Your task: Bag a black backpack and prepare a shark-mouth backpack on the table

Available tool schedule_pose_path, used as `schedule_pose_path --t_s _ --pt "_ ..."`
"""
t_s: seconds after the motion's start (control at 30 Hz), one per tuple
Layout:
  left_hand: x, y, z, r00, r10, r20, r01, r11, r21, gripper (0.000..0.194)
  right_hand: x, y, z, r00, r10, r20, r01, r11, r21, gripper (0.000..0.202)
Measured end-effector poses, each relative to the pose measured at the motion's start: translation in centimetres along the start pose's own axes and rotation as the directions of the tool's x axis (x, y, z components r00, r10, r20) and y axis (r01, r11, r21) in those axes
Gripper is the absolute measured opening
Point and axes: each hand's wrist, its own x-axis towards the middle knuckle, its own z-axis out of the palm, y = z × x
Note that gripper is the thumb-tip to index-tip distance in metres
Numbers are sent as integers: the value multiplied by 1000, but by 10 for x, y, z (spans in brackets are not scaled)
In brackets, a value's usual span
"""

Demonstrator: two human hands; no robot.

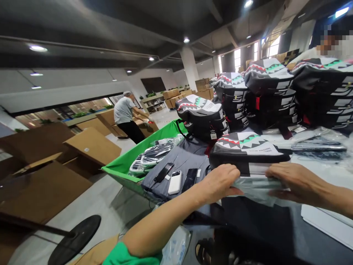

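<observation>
Keep your left hand (220, 181) and right hand (295, 182) curled around the clear bag (257, 189) — pull evenly beneath the backpack (246, 151) — avoid tearing.

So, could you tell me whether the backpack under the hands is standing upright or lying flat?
Lying flat: the backpack rests shark-mouth face up, both hands at its near edge.

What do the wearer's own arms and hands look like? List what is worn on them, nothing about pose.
Both are bare: the left hand and right hand show no gloves, and no rings or watch can be seen. The left forearm is uncovered up to a bright green short sleeve at the bottom edge of the picture. The right forearm leaves the picture with no sleeve in view.
</observation>
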Motion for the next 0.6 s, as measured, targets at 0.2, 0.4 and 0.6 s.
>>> schedule_pose_path --t_s 0.2,0.4,0.6 --pt "30 9 -4 944 -138 -300 198 963 182 12 15 -3 -12 939 -83 -334 1 971 -239 17" --pt "24 14 7 975 -103 -195 133 980 148 12 1 -2 2 960 -132 -246 93 982 -165 9" --pt "5 12 16 998 12 -64 -5 995 102 13 -11 -3 32 916 -33 -401 -62 973 -222 29"
